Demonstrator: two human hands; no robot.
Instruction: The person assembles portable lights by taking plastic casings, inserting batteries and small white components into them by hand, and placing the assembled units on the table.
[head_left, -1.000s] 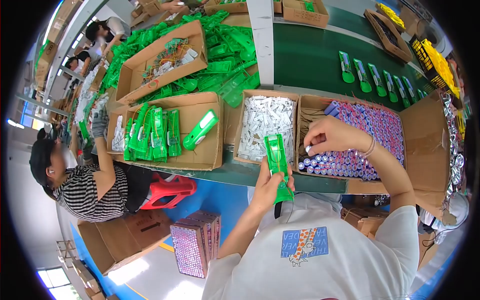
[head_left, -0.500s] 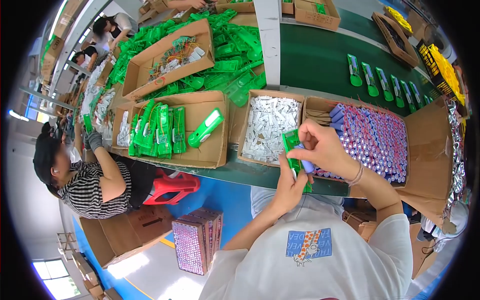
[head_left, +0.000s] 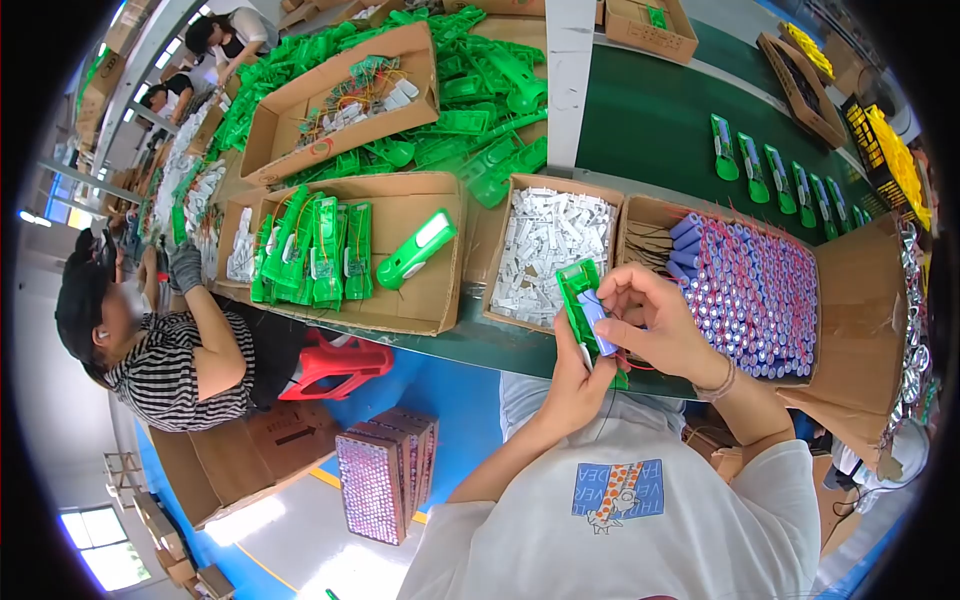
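Note:
My left hand [head_left: 575,385] is wrapped round a green plastic housing [head_left: 577,275], tilted in front of the box of white parts [head_left: 550,250]. A purple cylindrical cell [head_left: 597,322] lies along the housing's open side. My right hand [head_left: 655,325] has its fingers closed on the cell from the right, thumb on top. A red wire shows below the thumb. To the right stands a box of purple cells [head_left: 750,290] with red wires, and to the left a box with green housings [head_left: 328,250].
Green housings lie heaped at the back beside a tilted box of wired parts [head_left: 340,118]. A row of assembled units [head_left: 752,168] lies on the green surface [head_left: 640,130]. A co-worker in a striped shirt [head_left: 180,370] sits at the left; stacked cell packs [head_left: 385,475] stand below the table.
First my right hand left the cell box and brought a purple cell to the green housing. Since then the cell has come to lie lengthwise along the housing. The co-worker's gloved hand also moved.

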